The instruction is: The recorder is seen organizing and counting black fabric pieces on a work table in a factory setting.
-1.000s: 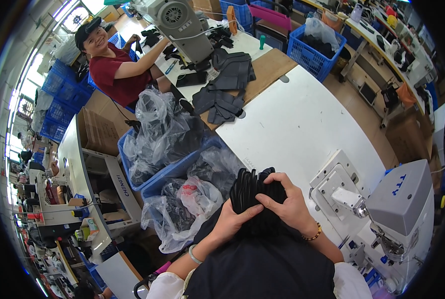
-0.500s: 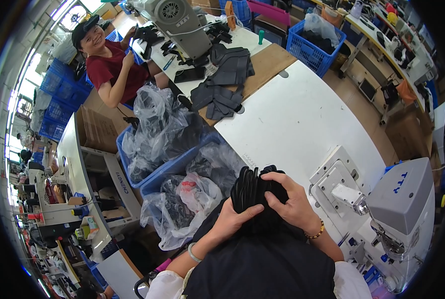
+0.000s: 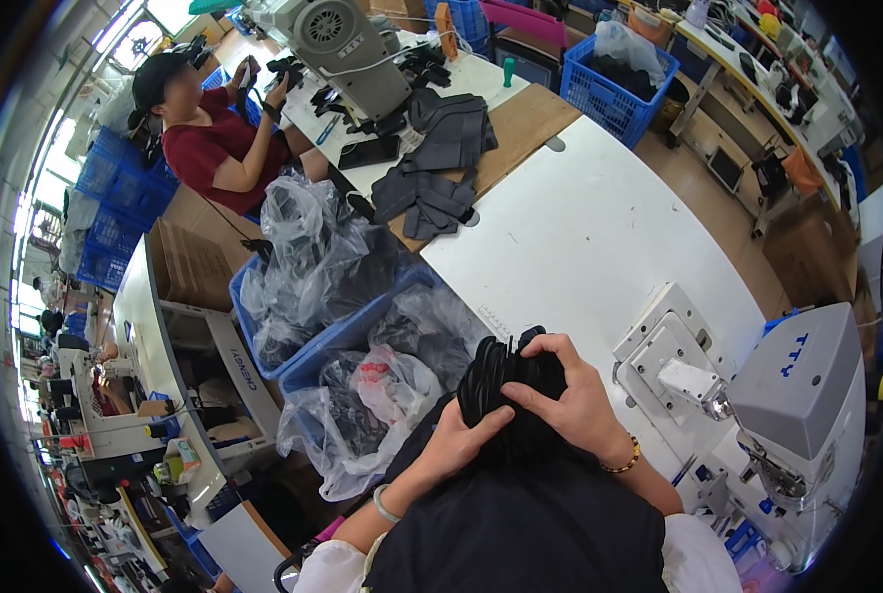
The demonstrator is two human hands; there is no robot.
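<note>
Over on the right of the frame, a grey-topped sewing machine (image 3: 797, 381), right beside the white worktop (image 3: 590, 227)! Up at the top, left of centre, a second sewing machine (image 3: 338, 59), dark grey fabric pieces (image 3: 449, 128) near it, a black phone (image 3: 369, 150) just to their left. Upper left, a person in a red shirt (image 3: 214, 158). Left of centre, clear plastic bags (image 3: 308, 232) bulge from blue crates (image 3: 348, 324); upper right, a blue basket (image 3: 600, 104) on the floor (image 3: 694, 193).

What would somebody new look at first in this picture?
Probably the black bundle, low in the middle, held between the left hand and right hand. The big grey machine head at the right might come next. Then perhaps the blue crates left of the hands, heaped with see-through plastic bags.
</note>
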